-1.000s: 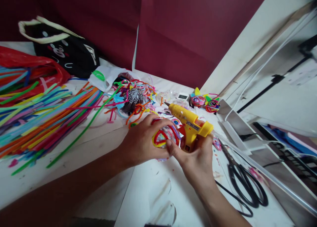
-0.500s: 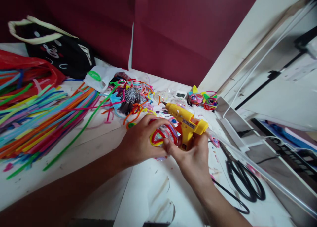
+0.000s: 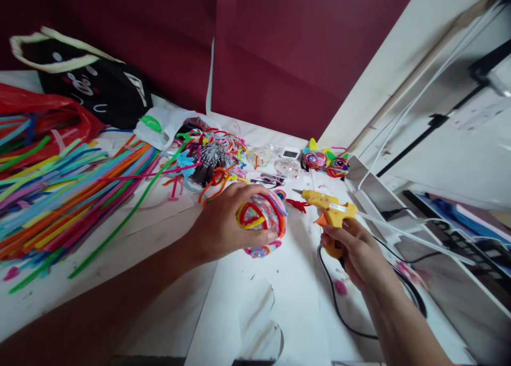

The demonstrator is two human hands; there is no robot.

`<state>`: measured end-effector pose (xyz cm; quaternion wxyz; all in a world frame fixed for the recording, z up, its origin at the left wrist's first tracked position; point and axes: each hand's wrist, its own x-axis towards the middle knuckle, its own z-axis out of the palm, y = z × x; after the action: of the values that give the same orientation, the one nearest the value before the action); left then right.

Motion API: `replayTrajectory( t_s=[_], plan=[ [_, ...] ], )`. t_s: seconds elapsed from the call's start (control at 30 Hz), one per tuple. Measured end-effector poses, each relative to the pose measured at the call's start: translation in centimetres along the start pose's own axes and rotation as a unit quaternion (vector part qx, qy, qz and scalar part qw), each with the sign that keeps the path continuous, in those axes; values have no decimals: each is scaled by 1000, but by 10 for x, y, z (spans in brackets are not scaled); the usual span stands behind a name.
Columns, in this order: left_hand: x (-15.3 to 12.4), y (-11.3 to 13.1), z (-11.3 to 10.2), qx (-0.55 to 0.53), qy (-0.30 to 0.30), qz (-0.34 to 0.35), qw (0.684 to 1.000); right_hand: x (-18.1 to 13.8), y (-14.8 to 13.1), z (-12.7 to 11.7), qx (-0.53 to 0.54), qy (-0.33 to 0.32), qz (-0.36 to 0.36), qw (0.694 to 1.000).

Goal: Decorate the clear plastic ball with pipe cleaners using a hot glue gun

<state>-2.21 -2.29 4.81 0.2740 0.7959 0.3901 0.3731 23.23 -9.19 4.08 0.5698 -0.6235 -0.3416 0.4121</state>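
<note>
My left hand [image 3: 229, 222] is wrapped around a ball covered with coloured pipe cleaners [image 3: 271, 214], held over the middle of the table. Red, yellow, orange and purple strips curve over its surface, and the palm side is hidden. To the right, my right hand [image 3: 355, 249] grips a yellow glue gun [image 3: 331, 209] by its handle. The nozzle points left, apart from the ball, and a clear glue stick [image 3: 415, 237] sticks out of its back. A red pipe cleaner piece [image 3: 298, 205] lies just beyond the nozzle.
Many long pipe cleaners [image 3: 80, 196] cover the left side, near a black bag [image 3: 96, 84]. A tangle of pipe cleaner scraps [image 3: 219, 153] lies at the back. Two decorated balls [image 3: 337, 165] stand by a small white digital display [image 3: 290, 154]. A black cord [image 3: 333, 297] trails at the right.
My right hand has moved right and away from the ball with the glue gun, now over the scissors. The left hand still holds the ball in nearly the same place.
</note>
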Motion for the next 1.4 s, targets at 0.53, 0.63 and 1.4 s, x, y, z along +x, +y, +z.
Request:
replayTrajectory(
  t_s=[0.53, 0.63, 1.4],
  plan=[
    [2, 0, 0, -112, -20, 14, 993, -10, 30, -32, -342, -114, -93, 928],
    [1, 1, 0, -119, -34, 15, 992, -17, 11, -17, -292, -108, -129, 942],
    [-1, -4, 3, -71, -73, 29, 994, -17, -5, 57, 68, -229, 73, 968]
  ],
)
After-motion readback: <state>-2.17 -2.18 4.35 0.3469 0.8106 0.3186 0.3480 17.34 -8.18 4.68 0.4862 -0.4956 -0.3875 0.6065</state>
